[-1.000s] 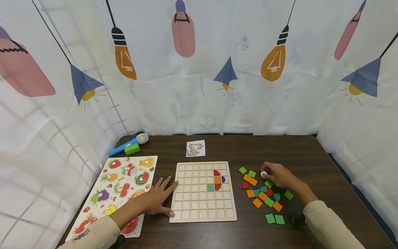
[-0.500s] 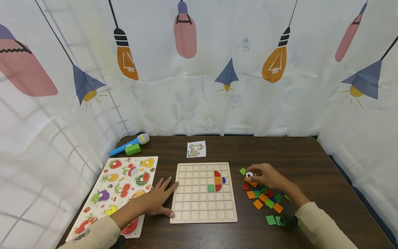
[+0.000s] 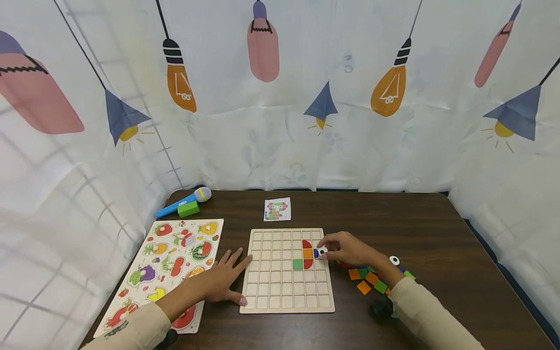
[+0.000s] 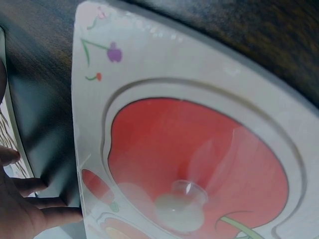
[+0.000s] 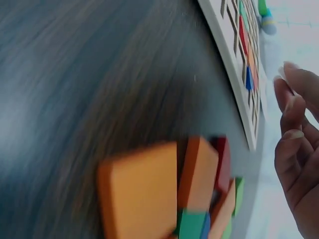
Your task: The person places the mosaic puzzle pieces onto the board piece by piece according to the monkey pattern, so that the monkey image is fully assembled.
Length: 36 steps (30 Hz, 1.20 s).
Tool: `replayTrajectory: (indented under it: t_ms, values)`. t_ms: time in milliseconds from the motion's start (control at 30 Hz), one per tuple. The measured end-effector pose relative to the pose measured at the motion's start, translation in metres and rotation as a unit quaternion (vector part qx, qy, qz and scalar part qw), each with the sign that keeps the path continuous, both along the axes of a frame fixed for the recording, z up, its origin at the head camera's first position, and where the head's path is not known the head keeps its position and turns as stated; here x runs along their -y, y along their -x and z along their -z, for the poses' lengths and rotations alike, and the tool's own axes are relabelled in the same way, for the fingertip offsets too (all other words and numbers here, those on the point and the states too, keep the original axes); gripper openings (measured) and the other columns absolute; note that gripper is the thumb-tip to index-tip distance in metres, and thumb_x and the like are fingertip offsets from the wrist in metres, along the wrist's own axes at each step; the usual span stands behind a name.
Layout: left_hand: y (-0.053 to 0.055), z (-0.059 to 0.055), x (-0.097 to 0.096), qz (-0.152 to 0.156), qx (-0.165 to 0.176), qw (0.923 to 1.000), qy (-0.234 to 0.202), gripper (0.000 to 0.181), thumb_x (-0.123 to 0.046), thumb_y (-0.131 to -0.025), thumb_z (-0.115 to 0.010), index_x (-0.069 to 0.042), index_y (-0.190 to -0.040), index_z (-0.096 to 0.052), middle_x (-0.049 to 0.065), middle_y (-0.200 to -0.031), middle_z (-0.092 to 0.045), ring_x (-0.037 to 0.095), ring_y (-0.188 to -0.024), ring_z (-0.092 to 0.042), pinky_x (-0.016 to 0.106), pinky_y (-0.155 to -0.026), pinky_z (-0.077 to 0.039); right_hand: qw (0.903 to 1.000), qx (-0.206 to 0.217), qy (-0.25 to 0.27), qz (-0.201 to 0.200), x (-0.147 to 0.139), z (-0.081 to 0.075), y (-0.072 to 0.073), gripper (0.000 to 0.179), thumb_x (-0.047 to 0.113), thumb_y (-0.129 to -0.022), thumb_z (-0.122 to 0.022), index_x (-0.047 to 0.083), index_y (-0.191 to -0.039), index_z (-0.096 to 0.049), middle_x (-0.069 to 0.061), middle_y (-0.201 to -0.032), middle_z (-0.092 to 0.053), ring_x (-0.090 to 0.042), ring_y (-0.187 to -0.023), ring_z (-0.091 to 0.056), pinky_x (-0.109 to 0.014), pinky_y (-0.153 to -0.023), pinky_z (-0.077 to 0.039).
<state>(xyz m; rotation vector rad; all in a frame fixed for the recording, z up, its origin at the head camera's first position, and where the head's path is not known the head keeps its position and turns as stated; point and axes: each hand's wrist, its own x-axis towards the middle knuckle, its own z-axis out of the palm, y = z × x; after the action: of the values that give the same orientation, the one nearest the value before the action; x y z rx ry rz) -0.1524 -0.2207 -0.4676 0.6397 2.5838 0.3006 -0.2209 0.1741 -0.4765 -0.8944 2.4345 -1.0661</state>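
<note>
A grid board (image 3: 271, 287) of pale wood lies in the middle of the table. On it sit two red rounded pieces (image 3: 307, 264), an orange square (image 3: 308, 253), a green square (image 3: 298, 264) and a blue rounded piece (image 3: 316, 253). My right hand (image 3: 347, 249) pinches a white round piece with a black dot (image 3: 322, 251) over the board's right edge, beside the blue one. In the right wrist view the fingers (image 5: 291, 107) mostly hide what they hold. With spread fingers, my left hand (image 3: 220, 279) rests at the board's left edge.
Loose coloured pieces (image 3: 372, 278), partly behind the right arm, lie right of the board, with another dotted white disc (image 3: 394, 260). A fruit puzzle board (image 3: 146, 260) lies left. Behind are a pattern card (image 3: 277, 209), a toy microphone (image 3: 183, 201) and a green block (image 3: 188, 209).
My right hand has moved left from the loose pieces to the board's right edge, carrying the white dotted piece. The left hand has stayed at the board's left edge.
</note>
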Motion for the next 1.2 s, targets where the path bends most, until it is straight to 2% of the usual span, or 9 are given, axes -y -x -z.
replayTrajectory:
  t_ms: [100, 300, 500, 667, 767, 900, 1067, 1200]
  values:
    - [0.000, 0.000, 0.000, 0.001, 0.000, 1.0000, 0.001, 0.108, -0.067, -0.078, -0.072, -0.015, -0.160, -0.024, 0.026, -0.165, -0.014, 0.059, -0.147, -0.015, 0.074, -0.107, -0.030, 1.0000, -0.009, 0.004, -0.001, 0.013, 0.004, 0.003, 0.026, 0.024, -0.094, -0.072, 0.010, -0.116, -0.071, 0.004, -0.084, -0.062, -0.006, -0.058, -0.054, -0.025, -0.055, -0.051]
    - [0.001, 0.001, -0.001, -0.001, 0.004, 1.0000, 0.008, 0.108, -0.068, -0.078, -0.071, -0.016, -0.161, -0.023, 0.025, -0.165, -0.014, 0.057, -0.148, -0.014, 0.073, -0.107, -0.030, 0.9993, -0.034, 0.014, -0.006, 0.034, 0.011, 0.006, 0.023, 0.024, -0.093, -0.074, 0.011, -0.111, -0.074, 0.006, -0.085, -0.062, -0.006, -0.069, -0.052, -0.021, -0.062, -0.045]
    - [0.000, 0.000, -0.002, -0.004, 0.005, 0.9999, 0.009, 0.108, -0.067, -0.078, -0.072, -0.016, -0.160, -0.023, 0.025, -0.165, -0.014, 0.056, -0.148, -0.014, 0.073, -0.108, -0.031, 0.9995, -0.031, 0.004, 0.007, 0.049, 0.013, 0.009, 0.021, 0.020, -0.092, -0.074, 0.010, -0.111, -0.075, 0.010, -0.080, -0.061, -0.004, -0.070, -0.051, -0.021, -0.064, -0.043]
    - [-0.001, -0.001, -0.002, -0.005, 0.002, 1.0000, 0.006, 0.108, -0.065, -0.078, -0.074, -0.016, -0.160, -0.024, 0.025, -0.165, -0.015, 0.057, -0.148, -0.015, 0.073, -0.107, -0.031, 0.9982, -0.053, 0.027, -0.010, 0.057, 0.016, 0.012, 0.021, 0.018, -0.092, -0.075, 0.004, -0.108, -0.074, 0.007, -0.079, -0.063, -0.003, -0.067, -0.052, -0.022, -0.061, -0.046]
    - [-0.001, -0.001, -0.002, -0.005, 0.001, 1.0000, 0.006, 0.108, -0.065, -0.077, -0.074, -0.016, -0.160, -0.025, 0.025, -0.164, -0.016, 0.057, -0.148, -0.015, 0.073, -0.107, -0.031, 0.9984, -0.044, 0.034, -0.011, 0.062, 0.018, 0.013, 0.021, 0.018, -0.092, -0.075, 0.004, -0.107, -0.074, 0.005, -0.078, -0.063, -0.003, -0.066, -0.051, -0.022, -0.062, -0.047]
    - [-0.001, -0.002, -0.003, -0.004, 0.000, 1.0000, 0.004, 0.108, -0.065, -0.077, -0.074, -0.016, -0.160, -0.025, 0.025, -0.164, -0.016, 0.057, -0.148, -0.015, 0.073, -0.107, -0.031, 0.9996, -0.022, 0.015, 0.006, 0.068, 0.019, 0.013, 0.019, 0.021, -0.091, -0.076, 0.009, -0.106, -0.076, 0.007, -0.075, -0.062, -0.004, -0.066, -0.051, -0.021, -0.063, -0.046]
    - [-0.001, -0.003, -0.003, -0.004, 0.001, 1.0000, 0.002, 0.107, -0.064, -0.077, -0.074, -0.015, -0.160, -0.025, 0.026, -0.164, -0.016, 0.057, -0.148, -0.015, 0.073, -0.107, -0.031, 0.9992, -0.022, -0.017, 0.030, 0.072, 0.019, 0.012, 0.018, 0.025, -0.090, -0.077, 0.015, -0.105, -0.077, 0.010, -0.073, -0.060, -0.006, -0.066, -0.051, -0.022, -0.062, -0.045]
    - [-0.001, -0.002, -0.003, -0.005, 0.000, 1.0000, 0.003, 0.108, -0.065, -0.077, -0.074, -0.016, -0.160, -0.025, 0.025, -0.164, -0.016, 0.057, -0.148, -0.015, 0.073, -0.107, -0.030, 0.9987, -0.030, -0.024, 0.034, 0.071, 0.019, 0.013, 0.023, 0.026, -0.089, -0.078, 0.014, -0.108, -0.076, 0.011, -0.074, -0.061, -0.006, -0.066, -0.053, -0.023, -0.062, -0.046]
